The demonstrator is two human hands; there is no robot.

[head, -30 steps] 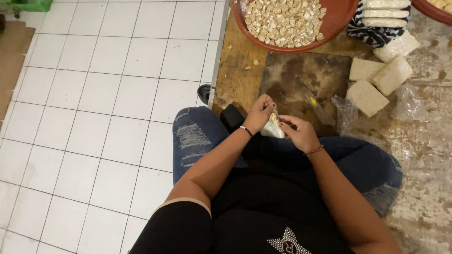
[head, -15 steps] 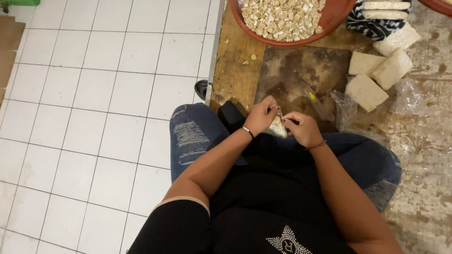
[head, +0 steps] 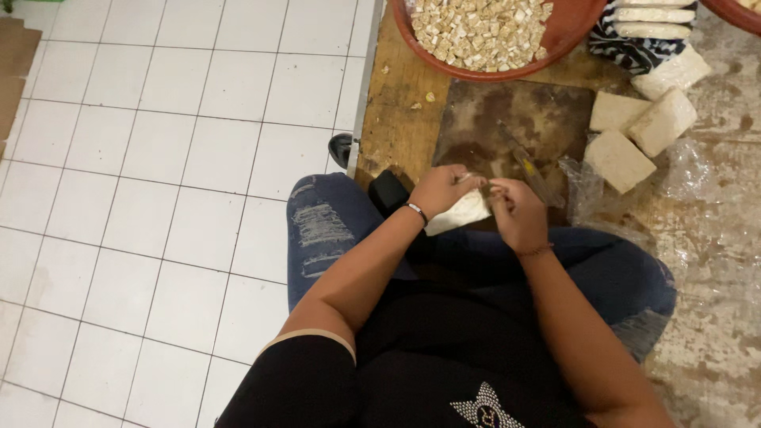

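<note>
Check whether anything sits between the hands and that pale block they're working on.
Nothing visible does: the left hand and right hand both already grip the pale block above the lap.

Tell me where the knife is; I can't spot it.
In the head view, the knife lies on the dark board, just beyond the right hand.

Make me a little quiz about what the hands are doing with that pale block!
1. True or false: both hands touch the pale block.
2. What fills the big red bowl? A) water B) small pale cubes C) green leaves
3. Which hand wears the bracelet near the dark board?

Key
1. True: the left hand and the right hand meet on it, over the lap.
2. B: cubes.
3. The left one; three more blocks lie to the right.
</note>
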